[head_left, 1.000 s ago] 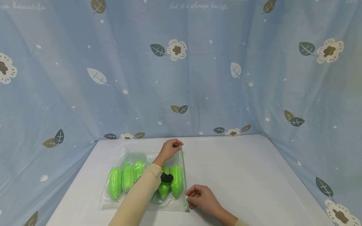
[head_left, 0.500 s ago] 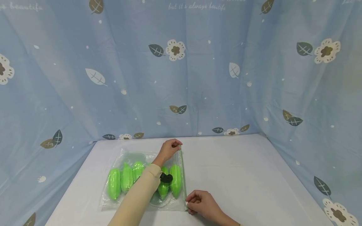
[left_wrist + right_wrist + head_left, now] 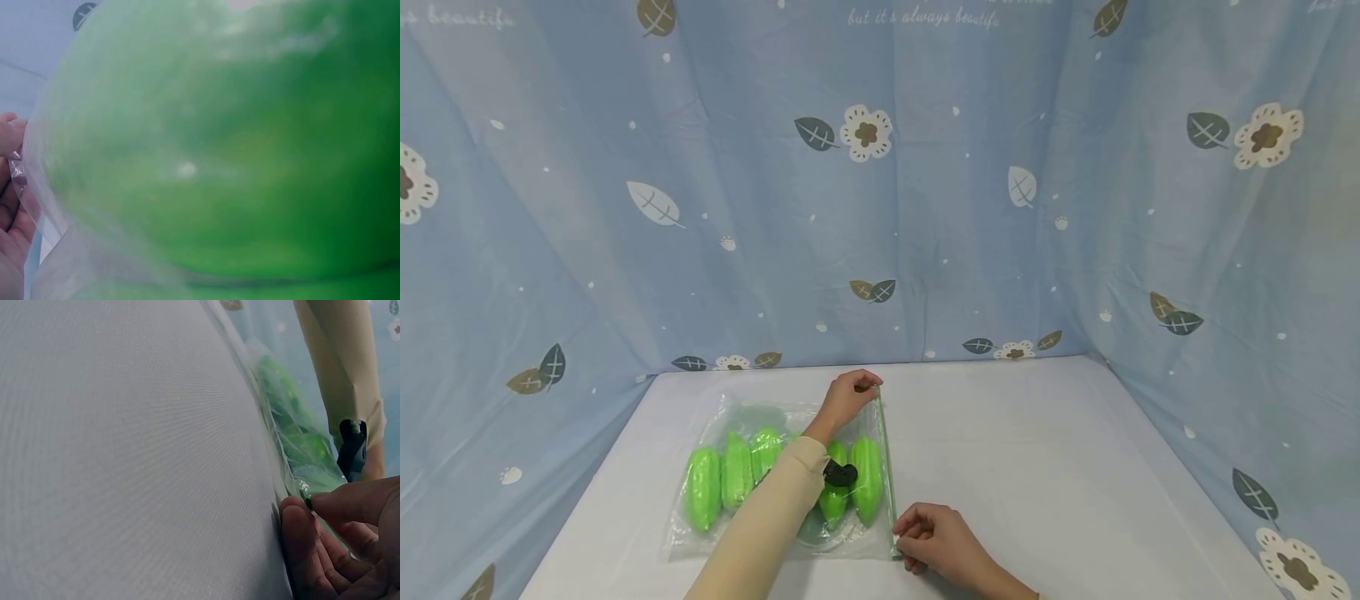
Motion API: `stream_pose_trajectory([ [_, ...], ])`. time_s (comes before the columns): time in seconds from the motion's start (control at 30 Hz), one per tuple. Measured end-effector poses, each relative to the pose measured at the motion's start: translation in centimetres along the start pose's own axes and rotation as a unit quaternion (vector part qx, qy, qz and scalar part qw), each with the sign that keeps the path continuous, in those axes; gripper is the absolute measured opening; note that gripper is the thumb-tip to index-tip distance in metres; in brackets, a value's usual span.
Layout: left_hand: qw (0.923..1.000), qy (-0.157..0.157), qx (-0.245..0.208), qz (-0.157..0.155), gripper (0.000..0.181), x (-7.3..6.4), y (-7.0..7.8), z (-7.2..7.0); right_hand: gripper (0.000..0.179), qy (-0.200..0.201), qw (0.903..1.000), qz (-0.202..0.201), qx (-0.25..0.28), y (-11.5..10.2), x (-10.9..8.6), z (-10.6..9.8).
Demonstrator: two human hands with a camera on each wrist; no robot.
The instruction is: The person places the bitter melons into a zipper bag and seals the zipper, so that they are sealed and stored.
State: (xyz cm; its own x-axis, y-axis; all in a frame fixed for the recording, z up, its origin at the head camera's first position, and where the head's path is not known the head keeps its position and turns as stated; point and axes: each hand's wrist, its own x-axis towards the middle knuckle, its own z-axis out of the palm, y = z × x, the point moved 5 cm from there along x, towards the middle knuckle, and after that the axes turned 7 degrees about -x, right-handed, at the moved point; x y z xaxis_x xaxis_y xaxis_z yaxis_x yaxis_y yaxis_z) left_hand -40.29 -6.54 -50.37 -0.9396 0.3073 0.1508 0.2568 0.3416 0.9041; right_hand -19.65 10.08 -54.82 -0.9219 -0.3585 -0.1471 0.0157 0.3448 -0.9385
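Note:
On the white table lies a clear plastic zip bag (image 3: 681,543) with several bright green, long, ridged pieces (image 3: 703,492) inside, set side by side. Its green-tinted zip strip (image 3: 887,475) runs along the right edge. At the strip's far end my left hand (image 3: 844,398) pinches the bag's corner, and the forearm crosses over the bag, hiding some pieces. My right hand (image 3: 942,540) pinches the near end of the strip between thumb and index finger, as the right wrist view shows. One green piece (image 3: 250,156) under clear film fills most of the left wrist view.
A black wrist strap (image 3: 841,473) sits on the left wrist, close above the bag. The white table (image 3: 1037,467) extends to the right of the bag. A blue curtain (image 3: 955,208) with leaves and flowers stands behind the table and along both sides.
My right hand has slid slightly toward the near end of the zip strip. That edge now looks narrower. The left hand keeps its hold on the far corner.

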Motion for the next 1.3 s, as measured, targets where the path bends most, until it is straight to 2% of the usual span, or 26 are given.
stream_pose_trajectory([
  [0.4, 0.9999, -0.010, 0.007, 0.003, 0.023, -0.3, 0.0, 0.1, 0.011, 0.003, 1.0000, 0.005, 0.002, 0.0, -0.1, 0.0],
  [0.93, 0.9998, 0.010, 0.015, 0.006, 0.021, -0.4, 0.6, 0.2, 0.013, 0.026, 0.9990, -0.026, -0.026, 0.1, 0.6, -1.3],
  [1.07, 0.9996, 0.010, 0.023, 0.010, 0.021, -0.5, 0.6, 0.1, 0.021, 0.044, 0.9983, -0.034, -0.020, 0.3, 1.5, -1.7],
  [1.3, 0.9996, 0.011, 0.024, 0.013, 0.021, -0.7, 0.6, 0.0, 0.047, 0.075, 0.9960, -0.049, -0.004, 0.2, 3.3, -1.9],
])
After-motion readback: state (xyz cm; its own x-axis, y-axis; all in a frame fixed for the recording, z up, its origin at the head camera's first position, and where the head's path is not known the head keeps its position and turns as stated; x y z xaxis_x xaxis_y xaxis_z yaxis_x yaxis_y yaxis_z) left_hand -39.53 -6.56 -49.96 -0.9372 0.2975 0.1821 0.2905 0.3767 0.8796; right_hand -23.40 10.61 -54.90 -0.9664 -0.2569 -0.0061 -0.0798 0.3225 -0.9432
